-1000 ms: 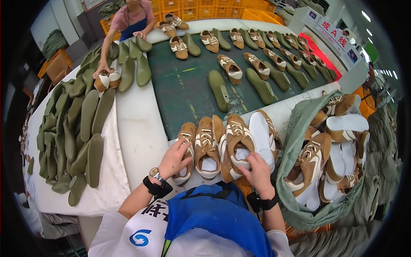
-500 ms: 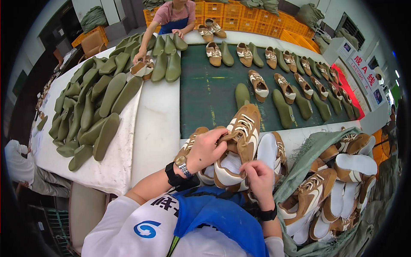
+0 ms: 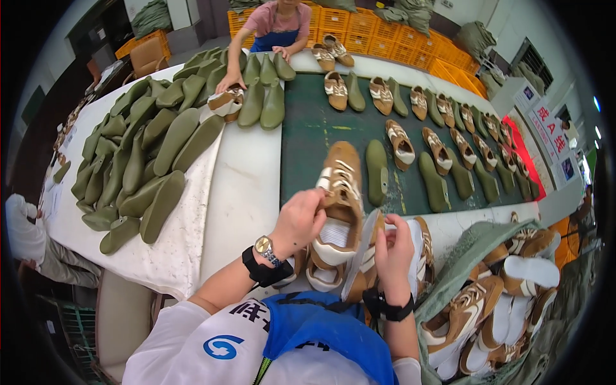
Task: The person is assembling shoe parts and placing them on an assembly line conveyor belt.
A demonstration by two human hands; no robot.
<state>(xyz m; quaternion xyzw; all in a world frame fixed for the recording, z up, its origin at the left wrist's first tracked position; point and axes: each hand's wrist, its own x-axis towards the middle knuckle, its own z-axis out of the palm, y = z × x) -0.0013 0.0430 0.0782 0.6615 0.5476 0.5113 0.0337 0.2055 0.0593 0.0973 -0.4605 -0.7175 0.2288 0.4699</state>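
My left hand pinches the side of a brown sneaker with white laces and white heel. Its toe points away from me over the edge of the dark green mat, and the opening shows a pale insole. Just right of it, my right hand has its fingers closed at the upper end of a second brown sneaker, stood on edge with its pale sole showing. More sneakers lie beneath and beside my hands, partly hidden. Beyond the held sneaker, a green shoe last lies on the mat.
Rows of sneakers and green lasts cover the green mat. A heap of lasts fills the white cloth at left. A sack of sneakers stands at right. Across the table, a co-worker's hand touches a sneaker. Orange crates line the back.
The left-held sneaker has shifted left and its toe turned more straight ahead. My right hand has left its heel and now grips another sneaker. The view has shifted slightly.
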